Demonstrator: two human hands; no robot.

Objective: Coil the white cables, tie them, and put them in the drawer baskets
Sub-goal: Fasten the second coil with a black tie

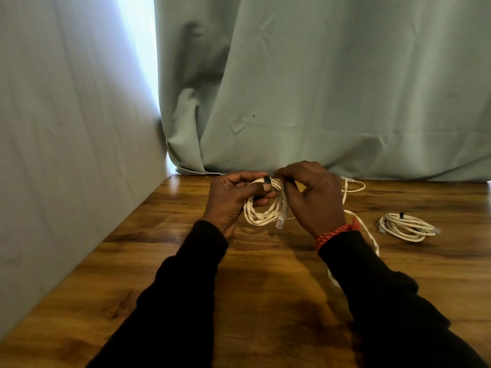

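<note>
While both hands (268,197) grip a coiled cable (265,208), pale curtains (318,88) back the wooden table (265,288).

You're at a makeshift recording corner, not a furnished room: a wood-grain tabletop (265,288) boxed in by pale green curtains (318,88) on the far side and left.

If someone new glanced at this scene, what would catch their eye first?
Both hands at the centre: the left hand grips a coiled white cable while the right hand pinches a black tie at its top. To the right, a second coil, already tied, lies on the wooden table.
</note>
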